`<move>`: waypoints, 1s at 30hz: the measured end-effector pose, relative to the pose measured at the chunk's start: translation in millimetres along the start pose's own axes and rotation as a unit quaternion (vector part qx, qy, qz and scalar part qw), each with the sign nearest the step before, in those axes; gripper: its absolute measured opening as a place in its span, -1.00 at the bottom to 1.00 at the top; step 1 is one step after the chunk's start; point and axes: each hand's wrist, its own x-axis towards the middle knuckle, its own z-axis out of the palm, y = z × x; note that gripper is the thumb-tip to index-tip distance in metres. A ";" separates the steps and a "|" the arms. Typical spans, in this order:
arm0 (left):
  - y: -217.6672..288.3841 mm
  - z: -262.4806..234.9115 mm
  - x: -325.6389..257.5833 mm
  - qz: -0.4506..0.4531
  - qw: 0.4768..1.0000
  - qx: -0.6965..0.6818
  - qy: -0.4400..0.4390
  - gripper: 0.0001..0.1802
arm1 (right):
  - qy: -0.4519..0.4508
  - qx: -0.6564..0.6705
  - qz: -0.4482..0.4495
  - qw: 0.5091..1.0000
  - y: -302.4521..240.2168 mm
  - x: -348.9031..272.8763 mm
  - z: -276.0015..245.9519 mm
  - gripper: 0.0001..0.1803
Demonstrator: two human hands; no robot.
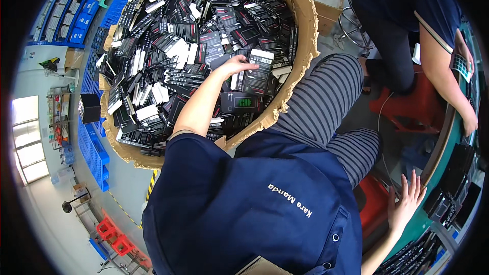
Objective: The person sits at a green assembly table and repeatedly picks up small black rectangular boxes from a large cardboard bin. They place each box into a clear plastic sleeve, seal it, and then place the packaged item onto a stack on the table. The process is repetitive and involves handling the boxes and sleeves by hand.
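Observation:
My left hand (pixel 236 66) reaches into a big open cardboard bin (pixel 304 23). Its fingers pinch the edge of a flat black carton (pixel 259 75) that has a white end flap. All around it lies a deep, jumbled heap of similar black cartons (pixel 183 31), some with white flaps sticking out. Just below the hand, one carton (pixel 241 103) shows a green picture on its face. Off to the right, my right hand (pixel 406 201) is held with its fingers spread and nothing in it, beside the edge of a green-topped table (pixel 420 209).
A co-worker (pixel 407 15) sits close at the upper right, an arm over the table. Red stools (pixel 410 103) stand beneath and between us. Black flat pieces (pixel 448 188) lie on the table. Blue pallets (pixel 93 153) and shelves of blue bins (pixel 76 20) are on the left.

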 end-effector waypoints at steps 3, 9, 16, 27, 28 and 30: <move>-10.2 10.9 15.8 0.066 0.978 0.154 0.126 -0.03 | -0.001 -0.003 -0.004 1.000 1.2 1.5 -2.0 -0.47; 40.2 40.8 -2.1 0.000 0.954 0.214 0.209 0.17 | -0.003 -0.007 -0.001 1.000 1.1 0.2 0.6 -0.46; 52.6 36.4 29.6 -0.157 0.926 0.186 0.289 0.01 | 0.000 0.001 -0.002 1.000 0.2 1.1 -1.8 -0.49; 21.4 9.9 72.8 0.037 0.991 -0.106 0.078 -0.61 | -0.009 0.002 0.004 1.000 -1.0 0.3 -1.8 -0.48; -8.5 2.2 80.7 0.082 0.989 -0.052 0.108 -0.60 | -0.004 0.001 -0.004 1.000 1.3 2.7 -2.9 -0.48; 29.9 9.7 35.2 0.088 0.966 0.083 0.226 -0.54 | -0.007 0.001 0.011 1.000 -2.0 0.1 -2.0 -0.47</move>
